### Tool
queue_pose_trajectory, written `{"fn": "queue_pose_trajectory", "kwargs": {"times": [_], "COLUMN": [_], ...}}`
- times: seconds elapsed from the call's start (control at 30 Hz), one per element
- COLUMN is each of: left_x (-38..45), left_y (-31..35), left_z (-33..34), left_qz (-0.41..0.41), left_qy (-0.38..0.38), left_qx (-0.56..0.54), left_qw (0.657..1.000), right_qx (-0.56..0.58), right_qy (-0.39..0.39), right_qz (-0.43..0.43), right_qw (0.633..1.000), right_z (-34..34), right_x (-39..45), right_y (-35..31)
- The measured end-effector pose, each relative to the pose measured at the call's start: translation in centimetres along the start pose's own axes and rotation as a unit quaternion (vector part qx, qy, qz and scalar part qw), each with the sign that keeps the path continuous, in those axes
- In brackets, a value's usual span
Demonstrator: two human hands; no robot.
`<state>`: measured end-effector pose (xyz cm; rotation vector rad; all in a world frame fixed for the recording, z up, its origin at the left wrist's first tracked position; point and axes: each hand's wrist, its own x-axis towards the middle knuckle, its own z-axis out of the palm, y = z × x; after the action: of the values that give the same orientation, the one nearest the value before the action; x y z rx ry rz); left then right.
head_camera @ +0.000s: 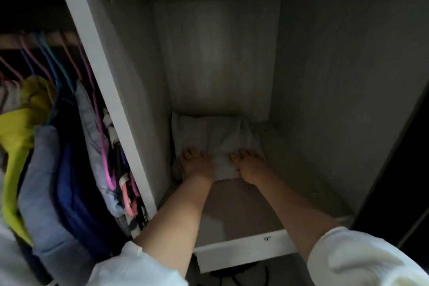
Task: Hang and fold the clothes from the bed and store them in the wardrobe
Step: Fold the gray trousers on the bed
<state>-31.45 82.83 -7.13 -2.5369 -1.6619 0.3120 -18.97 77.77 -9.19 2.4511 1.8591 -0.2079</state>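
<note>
Both hands lay flat on a folded white cloth (216, 137) at the back of the wardrobe shelf (234, 206). The left hand (196, 163) and right hand (249, 166) had fingers (241, 154) spread wide, pressing down, gripping nothing. Past the white divider (104, 90), on the left, clothes hung on hangers (104, 146).

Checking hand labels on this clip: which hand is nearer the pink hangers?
Left. The left hand rests on the folded white cloth nearer the pink hangers; the right hand lies farther right.
</note>
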Motion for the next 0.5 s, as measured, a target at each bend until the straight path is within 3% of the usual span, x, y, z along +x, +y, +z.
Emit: {"fn": "queue_pose_trajectory", "kwargs": {"times": [0.5], "left_x": [1.4], "left_y": [-0.4], "left_z": [1.1], "left_qz": [0.007], "left_qy": [0.058], "left_qx": [-0.048], "left_qw": [0.997], "right_qx": [0.041], "right_qy": [0.047], "right_qz": [0.013], "right_qw": [0.998], "right_z": [1.5], "right_x": [2.0], "right_y": [0.2]}}
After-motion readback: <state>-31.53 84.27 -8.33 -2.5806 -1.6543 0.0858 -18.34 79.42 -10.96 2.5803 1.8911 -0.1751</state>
